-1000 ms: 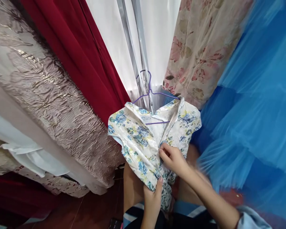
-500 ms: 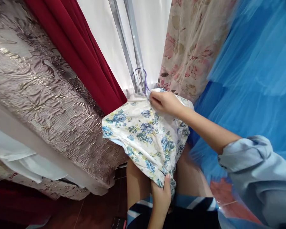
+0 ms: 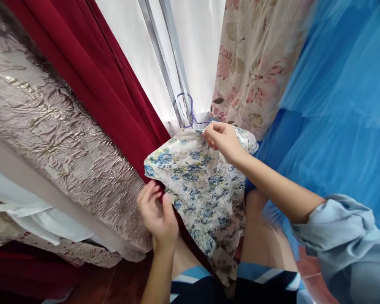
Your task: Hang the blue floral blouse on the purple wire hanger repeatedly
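Pinching the floral garment (image 3: pixel 193 181) at its far edge with the right hand (image 3: pixel 224 142).
Gripping between thumb and fingertips, on the near side of the purple hanger (image 3: pixel 193 114); holding the left hand (image 3: pixel 157 217) with fingers loosely curled and thumb apart, beside the garment's left edge, cannot tell if touching. Holding the garment mid-scene, between red fabric (image 3: pixel 107 84) on the left and blue tulle (image 3: pixel 335 126) on the right.

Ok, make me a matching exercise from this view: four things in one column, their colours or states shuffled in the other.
Things:
1. hanger
2. left hand
3. right hand
4. garment

Colours or states:
A. pinching the garment's upper edge
B. white with blue flowers
C. purple
D. open

Pairs: 1-C, 2-D, 3-A, 4-B
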Available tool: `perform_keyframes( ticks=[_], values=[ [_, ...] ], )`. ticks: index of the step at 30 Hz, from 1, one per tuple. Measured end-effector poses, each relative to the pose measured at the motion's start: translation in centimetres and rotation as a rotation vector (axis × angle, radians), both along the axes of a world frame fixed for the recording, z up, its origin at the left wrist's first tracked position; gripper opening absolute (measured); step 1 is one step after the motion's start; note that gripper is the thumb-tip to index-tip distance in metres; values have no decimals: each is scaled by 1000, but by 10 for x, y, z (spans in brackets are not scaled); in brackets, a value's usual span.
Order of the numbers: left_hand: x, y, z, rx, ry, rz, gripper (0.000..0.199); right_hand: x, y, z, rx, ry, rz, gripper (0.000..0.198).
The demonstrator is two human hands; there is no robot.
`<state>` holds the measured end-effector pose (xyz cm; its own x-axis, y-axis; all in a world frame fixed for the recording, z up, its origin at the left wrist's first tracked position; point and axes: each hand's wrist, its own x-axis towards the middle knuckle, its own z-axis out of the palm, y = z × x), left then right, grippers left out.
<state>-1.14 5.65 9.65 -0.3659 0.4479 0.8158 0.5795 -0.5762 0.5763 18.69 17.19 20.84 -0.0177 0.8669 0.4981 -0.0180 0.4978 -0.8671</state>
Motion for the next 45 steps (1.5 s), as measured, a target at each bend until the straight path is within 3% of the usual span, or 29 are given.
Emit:
perform_keyframes(
  ticks=[1, 4, 7, 10, 12, 14, 21, 25, 29, 31, 33, 36, 39, 42, 45],
  values=[
    [3, 13, 30, 13, 163, -74, 35, -2, -1, -1, -63, 70, 38, 17],
    [24, 56, 103, 14, 476, -219, 33, -6, -4, -3, -171, 209, 129, 15],
    [44, 92, 137, -49, 698, -284, 15, -5, -3, -7, -166, 266, 175, 15],
    [52, 109, 142, -130, 789, -243, 10, -2, 1, -13, -174, 326, 165, 15],
    [52, 111, 139, -201, 801, -250, 2, 1, 3, -17, -199, 361, 171, 14],
    [50, 109, 137, -247, 782, -285, 7, 2, 3, -18, -187, 358, 196, 15],
    [50, 96, 133, -213, 589, -343, 10, 0, -4, -28, -100, 334, 245, 19],
    [45, 104, 142, -185, 376, -327, 18, -7, -7, -58, -202, 350, 236, 19],
    [3, 127, 157, -134, 138, -237, 25, -3, -14, -101, -361, 333, 217, 18],
    [-29, 138, 152, -121, 64, -203, 25, 4, -20, -115, -389, 308, 197, 18],
    [-60, 145, 133, -127, -1, -176, 20, 11, -26, -123, -394, 261, 188, 16],
    [-91, 145, 85, -161, -50, -81, 15, 13, -32, -126, -381, 170, 227, 18],
    [-96, 136, 35, -372, -83, -37, 12, 9, -33, -133, -363, 70, 266, 21],
    [-79, 122, 0, -589, -1, -225, 11, 9, -28, -148, -398, -102, 259, 20],
    [-52, 106, -17, -779, 177, -529, 14, 16, -23, -164, -389, -375, 151, 14]
  ],
)
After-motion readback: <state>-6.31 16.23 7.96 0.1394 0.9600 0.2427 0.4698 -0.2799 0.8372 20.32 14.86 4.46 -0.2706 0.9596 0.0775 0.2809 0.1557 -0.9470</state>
